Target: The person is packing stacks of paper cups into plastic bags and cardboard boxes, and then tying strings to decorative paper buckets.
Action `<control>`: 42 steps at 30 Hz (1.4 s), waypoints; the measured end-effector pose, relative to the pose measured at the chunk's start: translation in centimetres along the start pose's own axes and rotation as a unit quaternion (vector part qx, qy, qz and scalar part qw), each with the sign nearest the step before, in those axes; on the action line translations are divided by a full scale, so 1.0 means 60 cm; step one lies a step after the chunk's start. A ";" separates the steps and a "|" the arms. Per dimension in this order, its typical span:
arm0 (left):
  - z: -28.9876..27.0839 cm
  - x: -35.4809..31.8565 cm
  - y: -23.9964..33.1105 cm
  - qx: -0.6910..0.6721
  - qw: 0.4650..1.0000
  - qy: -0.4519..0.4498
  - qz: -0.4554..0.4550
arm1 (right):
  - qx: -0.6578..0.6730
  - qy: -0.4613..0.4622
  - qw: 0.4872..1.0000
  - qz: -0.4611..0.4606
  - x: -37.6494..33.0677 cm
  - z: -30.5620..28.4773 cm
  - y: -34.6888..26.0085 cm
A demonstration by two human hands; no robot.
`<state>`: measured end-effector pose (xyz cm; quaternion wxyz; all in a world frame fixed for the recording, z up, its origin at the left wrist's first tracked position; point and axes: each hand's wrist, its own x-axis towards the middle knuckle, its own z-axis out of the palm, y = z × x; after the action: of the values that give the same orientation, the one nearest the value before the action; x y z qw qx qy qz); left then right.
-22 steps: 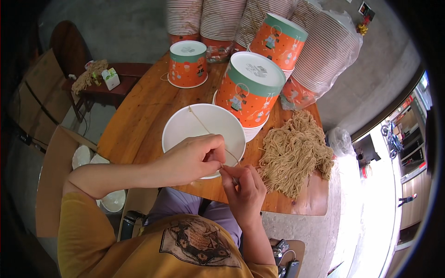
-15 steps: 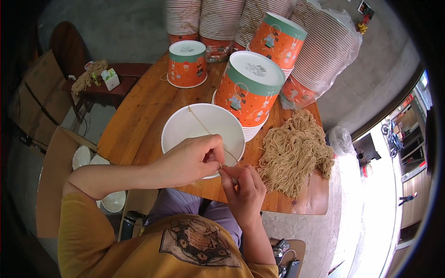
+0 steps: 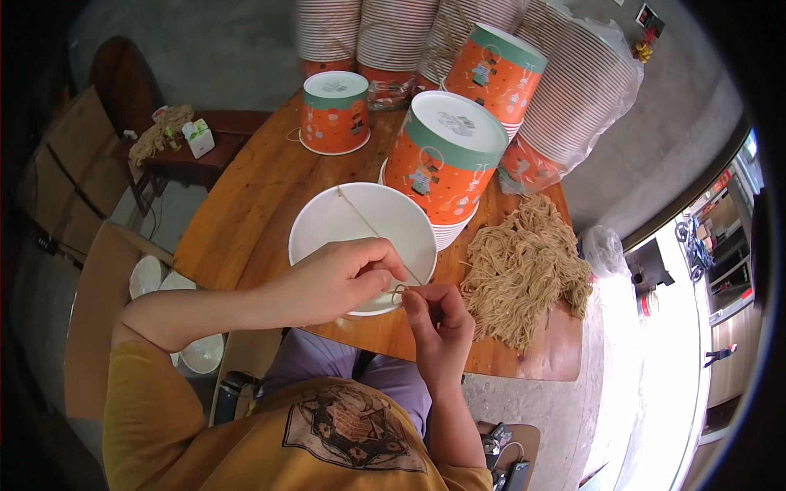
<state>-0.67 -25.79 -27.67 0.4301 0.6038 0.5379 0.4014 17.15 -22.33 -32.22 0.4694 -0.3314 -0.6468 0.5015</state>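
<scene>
A white paper bucket [image 3: 315, 233] stands with its mouth up at the table's near edge. One tan cord [image 3: 358, 212] runs from its far inner wall across the mouth toward my hands. Over the near rim, my left hand [image 3: 348, 274] is closed, thumb and fingers pinching the cord. Just to its right, my right hand [image 3: 442, 327] pinches the cord's end between thumb and fingers. A small loop of cord shows between the two hands. Part of the cord is hidden behind my left fingers.
Right of the bucket lies a heap of tan cords [image 3: 524, 270]. Upside-down orange and green buckets [image 3: 446, 164] stand behind, one apart at the left [image 3: 336, 119]. Tall bucket stacks [image 3: 573, 90] line the back. At the left, a cardboard box [image 3: 98, 327] holds white buckets.
My hands have drawn slightly apart, the right one moving a little to the right. A small loop of cord now shows between them.
</scene>
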 end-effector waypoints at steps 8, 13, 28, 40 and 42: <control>0.001 -0.010 0.023 0.075 0.997 -0.027 -0.017 | -0.049 -0.009 0.999 -0.017 0.000 0.003 -0.006; 0.001 -0.004 0.015 0.074 0.997 -0.008 -0.018 | -0.077 -0.008 0.996 -0.035 0.000 0.005 -0.006; 0.010 0.001 0.008 0.026 1.000 0.009 -0.011 | -0.113 0.005 0.990 -0.083 0.000 0.007 0.002; 0.010 0.007 0.007 -0.058 0.998 -0.008 0.006 | -0.143 0.032 0.982 -0.115 0.000 0.005 0.008; 0.008 0.009 0.008 -0.079 0.997 -0.016 -0.008 | -0.140 0.034 0.983 -0.113 0.000 0.005 0.010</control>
<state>-0.04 -25.34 -27.33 0.4881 0.5700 0.5020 0.4299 16.84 -22.30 -32.81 0.4936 -0.3354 -0.7279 0.3378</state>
